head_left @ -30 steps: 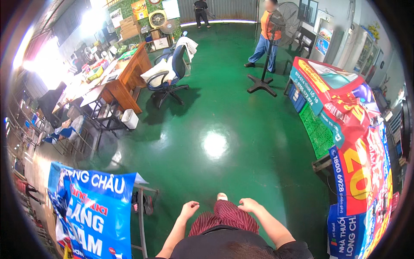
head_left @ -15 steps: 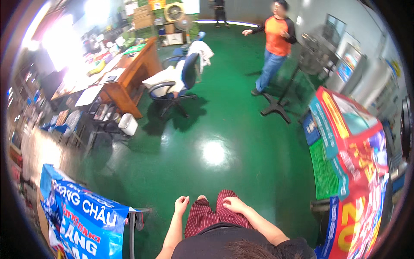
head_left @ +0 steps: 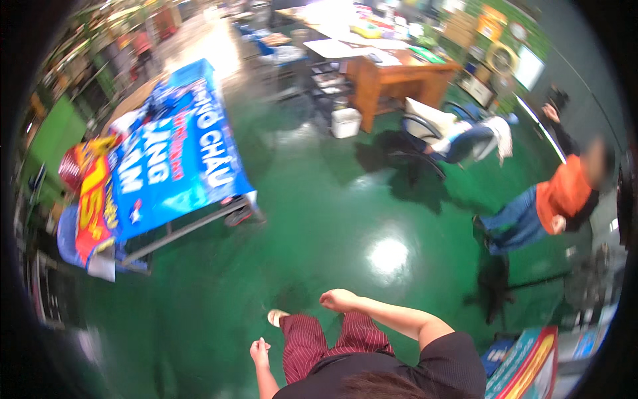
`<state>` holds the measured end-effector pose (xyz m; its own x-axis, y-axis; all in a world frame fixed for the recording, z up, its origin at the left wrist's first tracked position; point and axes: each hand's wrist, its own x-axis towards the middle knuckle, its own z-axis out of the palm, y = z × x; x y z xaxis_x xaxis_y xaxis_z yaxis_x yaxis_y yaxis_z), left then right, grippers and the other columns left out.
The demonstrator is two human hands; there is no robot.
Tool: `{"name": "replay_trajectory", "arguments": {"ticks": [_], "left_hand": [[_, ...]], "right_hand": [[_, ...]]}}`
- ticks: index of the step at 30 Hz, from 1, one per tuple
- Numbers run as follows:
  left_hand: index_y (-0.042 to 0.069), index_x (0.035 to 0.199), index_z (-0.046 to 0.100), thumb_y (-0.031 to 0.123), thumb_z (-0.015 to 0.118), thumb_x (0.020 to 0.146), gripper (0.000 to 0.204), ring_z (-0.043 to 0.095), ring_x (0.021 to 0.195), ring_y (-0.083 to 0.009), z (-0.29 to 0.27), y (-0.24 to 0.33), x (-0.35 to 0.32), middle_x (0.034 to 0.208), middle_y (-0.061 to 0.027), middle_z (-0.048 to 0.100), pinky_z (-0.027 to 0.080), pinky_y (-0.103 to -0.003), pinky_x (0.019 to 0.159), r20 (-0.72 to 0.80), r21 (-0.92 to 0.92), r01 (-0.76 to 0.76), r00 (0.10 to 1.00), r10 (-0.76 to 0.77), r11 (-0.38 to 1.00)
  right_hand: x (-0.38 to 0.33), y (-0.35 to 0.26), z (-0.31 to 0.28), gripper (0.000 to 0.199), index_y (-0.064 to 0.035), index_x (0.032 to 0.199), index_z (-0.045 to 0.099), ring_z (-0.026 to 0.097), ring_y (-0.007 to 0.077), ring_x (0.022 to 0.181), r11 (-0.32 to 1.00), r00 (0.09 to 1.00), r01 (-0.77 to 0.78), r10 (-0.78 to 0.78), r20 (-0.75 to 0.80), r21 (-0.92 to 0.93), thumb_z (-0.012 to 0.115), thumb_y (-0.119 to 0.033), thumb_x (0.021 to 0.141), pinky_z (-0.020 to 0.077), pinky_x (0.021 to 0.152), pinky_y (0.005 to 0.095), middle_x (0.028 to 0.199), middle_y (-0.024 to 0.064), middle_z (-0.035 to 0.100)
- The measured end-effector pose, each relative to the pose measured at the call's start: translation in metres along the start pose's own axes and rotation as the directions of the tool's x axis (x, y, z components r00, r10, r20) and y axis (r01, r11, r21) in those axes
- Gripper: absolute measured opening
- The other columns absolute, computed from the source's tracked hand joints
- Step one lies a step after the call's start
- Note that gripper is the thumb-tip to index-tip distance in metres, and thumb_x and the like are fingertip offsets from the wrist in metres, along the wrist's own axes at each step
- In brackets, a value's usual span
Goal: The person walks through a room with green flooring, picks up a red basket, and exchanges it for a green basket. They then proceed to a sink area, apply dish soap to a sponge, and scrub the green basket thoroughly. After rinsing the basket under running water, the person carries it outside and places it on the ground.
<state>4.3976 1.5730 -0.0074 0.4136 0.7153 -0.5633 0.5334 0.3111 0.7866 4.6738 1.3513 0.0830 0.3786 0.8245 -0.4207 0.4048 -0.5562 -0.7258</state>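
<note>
We see the left hand and right hand loosely curled, holding nothing, above the green floor near a blue banner.

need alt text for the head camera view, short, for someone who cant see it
Seen from above, a person in striped red trousers walks across a shiny green floor, left hand and right hand both empty. A table draped in a blue banner stands to the left; another person in an orange top is at right, near a wooden desk.

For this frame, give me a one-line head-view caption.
Empty left hand and right hand swing above green floor near blue banner table.
</note>
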Motion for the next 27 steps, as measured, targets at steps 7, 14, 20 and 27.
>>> {"name": "replay_trajectory", "arguments": {"ticks": [7,14,20,27], "left_hand": [[0.001,0.075,0.054,0.016,0.056,0.078,0.016,0.053,0.060,-0.0081,-0.174,-0.157,-0.065,0.066,-0.0048,0.058,0.041,-0.020,0.053,-0.301,-0.161,-0.029,0.953,-0.021,0.986],[0.002,0.091,0.057,0.021,0.056,0.078,0.023,0.057,0.069,-0.0112,-0.353,-0.183,-0.084,0.080,-0.0051,0.060,0.043,-0.025,0.059,-0.256,-0.488,0.175,0.908,-0.332,0.855],[0.004,0.093,0.057,0.020,0.054,0.078,0.022,0.056,0.071,-0.0123,-0.584,-0.210,0.030,0.082,-0.0054,0.060,0.044,-0.027,0.064,-0.479,-0.673,-0.084,0.807,-0.346,0.735],[0.004,0.076,0.058,0.028,0.056,0.073,0.024,0.053,0.055,-0.0154,-0.698,-0.342,0.056,0.062,-0.0047,0.058,0.043,-0.031,0.052,-0.547,-0.777,0.264,0.165,-0.821,0.571]], "right_hand": [[0.101,-0.199,0.182,0.019,-0.0053,0.092,0.054,0.056,0.0278,0.079,0.843,0.744,0.534,-0.505,0.438,0.065,0.048,-0.019,0.080,0.0437,0.069,0.0363,0.084,0.0128,0.058],[0.184,-0.394,0.353,0.024,-0.0087,0.101,0.055,0.055,0.0241,0.090,0.698,0.495,0.713,-0.430,0.755,-0.070,0.044,-0.022,0.084,0.0432,0.077,0.0344,0.099,0.0085,0.056],[0.382,-0.514,0.383,0.014,-0.0045,0.088,0.060,0.059,0.0207,0.068,0.793,0.774,0.568,-0.423,0.472,-0.221,0.053,-0.009,0.077,0.0464,0.063,0.0284,0.082,0.0103,0.061],[0.616,-0.852,0.588,0.013,-0.0064,0.086,0.060,0.058,0.0246,0.075,0.572,0.512,0.818,-0.682,0.523,-0.055,0.050,-0.010,0.078,0.0455,0.064,0.0299,0.082,0.0098,0.060]]}}
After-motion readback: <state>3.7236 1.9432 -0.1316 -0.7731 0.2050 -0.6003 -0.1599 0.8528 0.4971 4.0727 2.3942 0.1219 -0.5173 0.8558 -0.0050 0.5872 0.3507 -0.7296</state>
